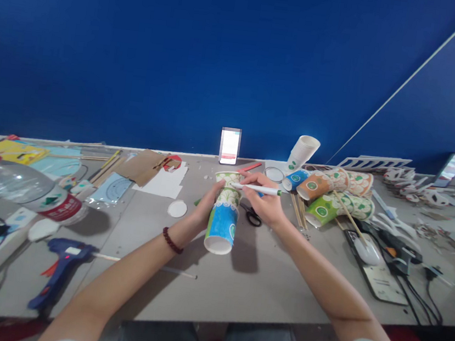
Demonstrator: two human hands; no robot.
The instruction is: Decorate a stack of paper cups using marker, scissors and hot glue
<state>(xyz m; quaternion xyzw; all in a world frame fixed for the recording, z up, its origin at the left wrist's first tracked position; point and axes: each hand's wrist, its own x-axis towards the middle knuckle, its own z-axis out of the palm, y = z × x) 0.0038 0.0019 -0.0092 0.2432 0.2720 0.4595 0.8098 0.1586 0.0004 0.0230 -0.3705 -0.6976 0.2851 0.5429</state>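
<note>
Paper cup column [223, 222], blue and green-patterned, one: held in the left grip [209, 200], which grasps its left side, forearm slanting forward and inward, far fingers hidden. Right grip [266, 200], forearm angled in from the right: pinching one white marker [259, 188], tip end at the column's upper part, contact uncertain. On the counter [279, 287]: black-handled scissors [254, 217] just below the right grip; white disc [177, 208] left of the left grip.
</note>
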